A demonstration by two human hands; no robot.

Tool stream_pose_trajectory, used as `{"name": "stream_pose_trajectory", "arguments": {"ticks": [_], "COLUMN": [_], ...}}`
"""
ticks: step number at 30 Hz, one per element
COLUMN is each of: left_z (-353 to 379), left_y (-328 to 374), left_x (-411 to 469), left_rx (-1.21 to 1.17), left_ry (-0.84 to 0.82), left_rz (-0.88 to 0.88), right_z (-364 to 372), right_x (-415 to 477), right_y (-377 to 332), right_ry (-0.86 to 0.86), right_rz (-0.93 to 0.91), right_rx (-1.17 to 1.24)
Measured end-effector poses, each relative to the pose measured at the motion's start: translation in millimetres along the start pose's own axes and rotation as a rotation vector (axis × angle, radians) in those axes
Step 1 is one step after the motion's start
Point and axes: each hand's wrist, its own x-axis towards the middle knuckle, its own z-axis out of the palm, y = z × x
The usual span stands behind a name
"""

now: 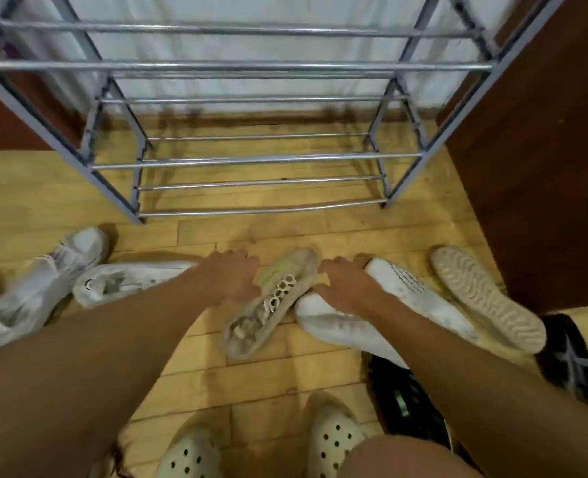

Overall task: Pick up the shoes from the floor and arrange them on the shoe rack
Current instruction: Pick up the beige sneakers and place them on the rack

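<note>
A worn beige knit sneaker (271, 308) lies on its side on the wooden floor in front of the metal shoe rack (251, 161), whose shelves hold nothing. My left hand (232, 276) curls around the beige sneaker's left edge near the toe. Just to the right lies a white sneaker (323, 320), and my right hand (349, 288) closes over its top. Both shoes still touch the floor.
Two whitish sneakers (37, 288) (127, 281) lie at the left. A shoe with its pale sole up (485, 298) and black trainers (568, 357) (406, 401) lie at the right. Dark brown furniture (544, 167) flanks the rack. My feet wear cream clogs (334, 439).
</note>
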Motion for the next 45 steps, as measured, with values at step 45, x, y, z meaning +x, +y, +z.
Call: {"name": "stream_pose_trajectory", "arguments": {"ticks": [45], "left_z": [-86], "left_y": [168], "left_x": [-37], "left_rx": [-0.712], "left_ry": [0.133], "left_rz": [0.017], "right_z": [3], "right_x": [-137], "right_y": [130], "right_ry": [0.048], "right_rz": [0.274], "right_rx": [0.008]}}
